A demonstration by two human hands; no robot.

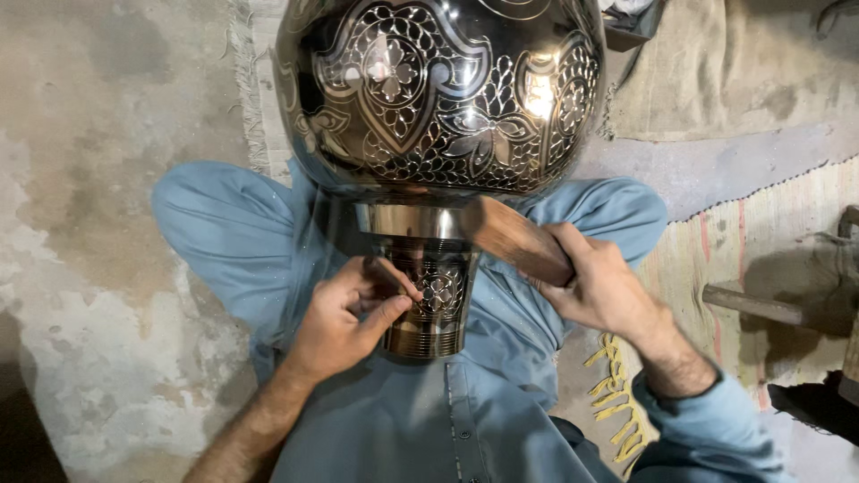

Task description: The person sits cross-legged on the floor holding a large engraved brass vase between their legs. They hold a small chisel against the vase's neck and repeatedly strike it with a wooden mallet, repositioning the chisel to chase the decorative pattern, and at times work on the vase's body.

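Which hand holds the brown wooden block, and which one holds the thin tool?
The right hand grips the brown wooden block. The left hand pinches the thin tool against the engraved metal vessel's neck.

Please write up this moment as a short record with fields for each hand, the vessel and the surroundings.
Left hand: left hand pinches a thin tool against the vessel's neck, grip closed.
Right hand: right hand holds a wooden mallet, its head by the neck's collar.
Vessel: round engraved metal vessel, floral patterns, shiny, lying across the person's lap with the neck toward the body.
Clothing: light blue garment.
Surroundings: worn concrete floor; striped mat with yellow fringe.
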